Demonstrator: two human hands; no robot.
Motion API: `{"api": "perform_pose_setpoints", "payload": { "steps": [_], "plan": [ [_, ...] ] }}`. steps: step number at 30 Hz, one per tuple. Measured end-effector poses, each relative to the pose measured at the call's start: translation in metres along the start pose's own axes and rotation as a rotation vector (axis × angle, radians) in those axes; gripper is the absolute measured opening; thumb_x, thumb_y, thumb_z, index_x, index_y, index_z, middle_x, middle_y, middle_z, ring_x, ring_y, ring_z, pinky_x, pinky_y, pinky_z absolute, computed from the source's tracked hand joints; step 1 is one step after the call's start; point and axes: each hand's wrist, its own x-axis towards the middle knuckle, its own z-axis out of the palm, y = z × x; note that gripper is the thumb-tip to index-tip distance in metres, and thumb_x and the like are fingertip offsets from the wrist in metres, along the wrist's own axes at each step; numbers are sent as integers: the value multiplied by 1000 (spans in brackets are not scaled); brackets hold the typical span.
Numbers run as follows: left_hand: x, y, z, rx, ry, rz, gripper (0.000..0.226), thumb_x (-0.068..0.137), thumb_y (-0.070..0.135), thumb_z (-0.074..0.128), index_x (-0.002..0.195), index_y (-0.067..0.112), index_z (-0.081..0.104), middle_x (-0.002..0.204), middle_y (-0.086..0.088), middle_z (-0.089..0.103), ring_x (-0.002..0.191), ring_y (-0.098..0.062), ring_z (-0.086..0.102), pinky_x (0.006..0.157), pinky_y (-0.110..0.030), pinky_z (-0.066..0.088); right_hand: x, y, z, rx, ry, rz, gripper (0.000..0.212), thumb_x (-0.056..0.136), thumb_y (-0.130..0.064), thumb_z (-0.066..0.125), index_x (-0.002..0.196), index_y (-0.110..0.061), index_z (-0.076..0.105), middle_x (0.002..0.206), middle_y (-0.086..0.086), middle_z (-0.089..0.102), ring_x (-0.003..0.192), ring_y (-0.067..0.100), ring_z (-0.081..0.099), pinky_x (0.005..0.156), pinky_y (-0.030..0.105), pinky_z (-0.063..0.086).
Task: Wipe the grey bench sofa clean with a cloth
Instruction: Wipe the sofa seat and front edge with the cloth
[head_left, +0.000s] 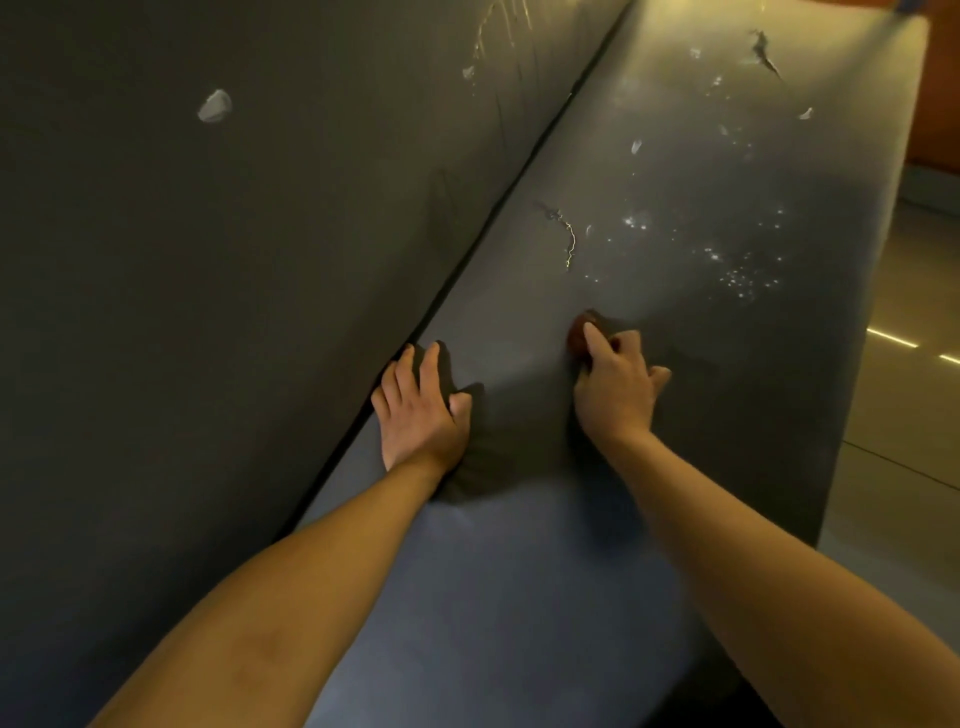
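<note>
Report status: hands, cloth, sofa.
Left hand flat on the sofa seat by the backrest crease. Right hand gripping the reddish cloth on the seat. White specks and a tear ahead, unwiped.

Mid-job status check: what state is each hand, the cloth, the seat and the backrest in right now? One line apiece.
left hand: fingers straight, resting flat on the seat beside the crease.
right hand: fingers curled round the cloth, holding it on the seat.
cloth: bunched up, mostly hidden under the hand.
seat: white specks and torn marks lie ahead of the cloth.
backrest: marked by a pale patch and scratches.
</note>
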Motion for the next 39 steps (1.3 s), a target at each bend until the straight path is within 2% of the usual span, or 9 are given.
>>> {"api": "perform_pose_setpoints", "payload": {
  "steps": [8,12,15,17,21,25,30,36,39],
  "plan": [
    [-1,9,-16,32,-86,-24,68,97,42,45,158,26,21,166,-11,18,150,-32,15,120,-51,12,-50,-54,7,159,-285,-71,54,101,-28,50,153,-31,38,142,5,42,124,30,49,112,55,23],
    [-7,12,-30,-34,-59,62,54,99,35,47,152,27,39,162,-3,30,147,-28,25,119,-49,14,-49,-43,-11,202,-463,-127,59,100,-39,51,156,-41,29,149,-1,41,135,29,39,112,55,20],
    [-30,40,-26,-210,-93,193,58,98,49,43,151,28,41,161,-1,34,144,-27,33,116,-42,22,-48,-23,-17,290,-358,-67,58,103,-45,47,157,-35,30,159,-5,35,146,27,26,116,47,21],
    [-47,63,-16,-290,-161,229,69,95,59,38,157,31,28,167,-2,20,147,-26,26,118,-43,20,-56,-10,-16,424,-225,53,53,107,-37,41,157,-21,34,163,3,31,151,25,23,121,39,20],
    [-53,94,2,-260,-187,318,69,101,46,48,160,34,14,169,2,-13,151,-23,15,121,-46,18,-67,6,-13,404,-255,46,49,109,-19,32,157,-10,31,163,9,30,153,23,22,124,36,19],
    [-34,115,7,-316,-255,387,50,105,25,46,154,20,35,169,8,2,151,-21,15,120,-41,31,-57,8,-17,379,-282,31,53,105,-18,37,158,-14,31,161,7,36,151,25,26,123,42,24],
    [-7,98,-2,-182,-151,530,35,103,11,46,135,5,57,162,-3,34,135,-30,40,112,-38,38,-62,6,-10,219,-386,-23,63,101,-7,36,161,-11,16,170,6,8,156,19,2,123,31,7],
    [15,34,-21,-98,-50,254,43,96,1,46,136,9,59,158,-4,42,138,-31,40,114,-37,33,-63,5,-15,152,-404,-34,64,103,-9,38,162,-10,12,170,4,1,156,18,-3,125,33,7],
    [1,58,-21,-175,-56,124,45,94,16,49,138,11,55,162,-4,33,144,-29,30,118,-42,29,-65,3,-15,130,-420,-41,65,104,-13,40,161,-9,10,170,6,-1,156,20,-4,125,33,6]
  ]
}}
